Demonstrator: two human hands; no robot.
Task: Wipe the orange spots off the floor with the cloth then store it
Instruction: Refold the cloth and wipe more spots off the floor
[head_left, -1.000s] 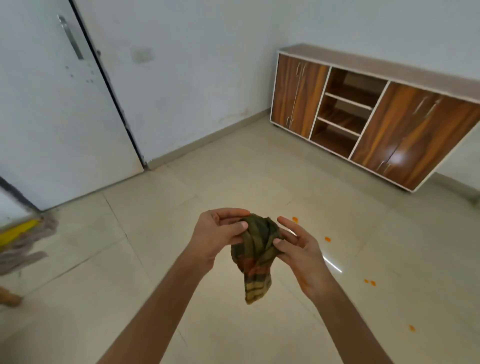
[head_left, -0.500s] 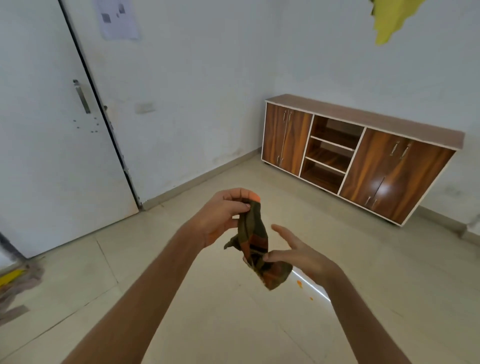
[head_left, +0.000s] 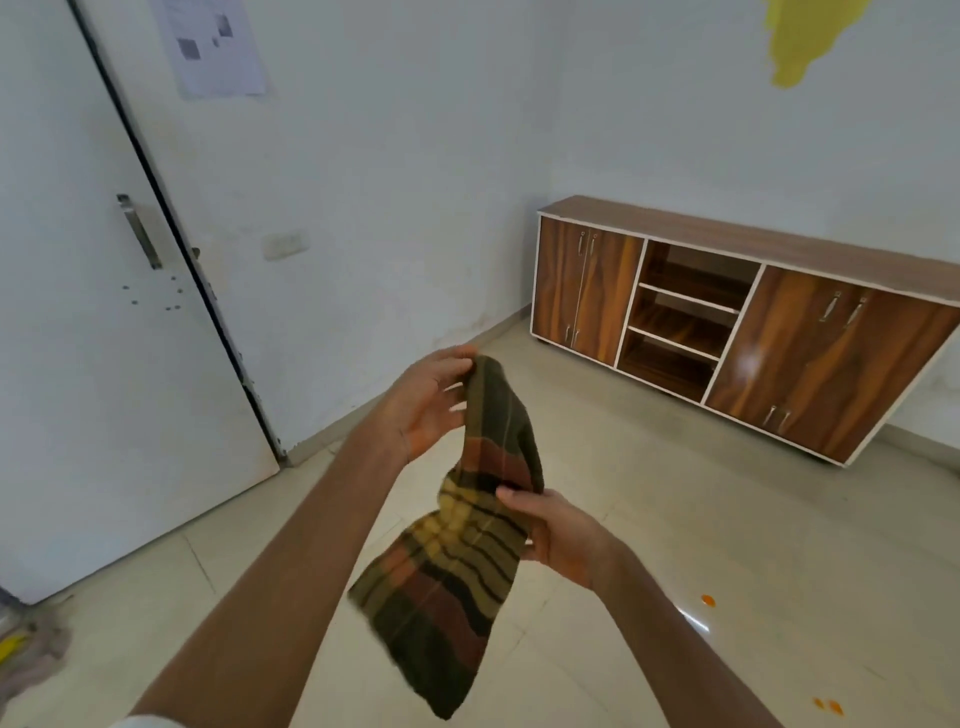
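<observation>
A striped cloth (head_left: 457, 566) in green, brown and yellow hangs in the air in front of me, spread lengthwise. My left hand (head_left: 426, 405) pinches its top corner. My right hand (head_left: 558, 532) grips its right edge lower down. Its bottom end dangles free above the floor. An orange spot (head_left: 707, 600) lies on the beige tiles at the right, and two more orange spots (head_left: 828, 705) show near the bottom right edge.
A low wooden cabinet (head_left: 737, 322) with open middle shelves stands against the right wall. A white door (head_left: 104, 312) is at the left, with a mop head (head_left: 31, 654) on the floor beside it. A yellow cloth (head_left: 800, 36) hangs on the wall.
The cloth was bunched between both hands and is now pulled open and long. My left hand rose, my right hand moved lower on the cloth. The view tilted upward, away from the floor spots.
</observation>
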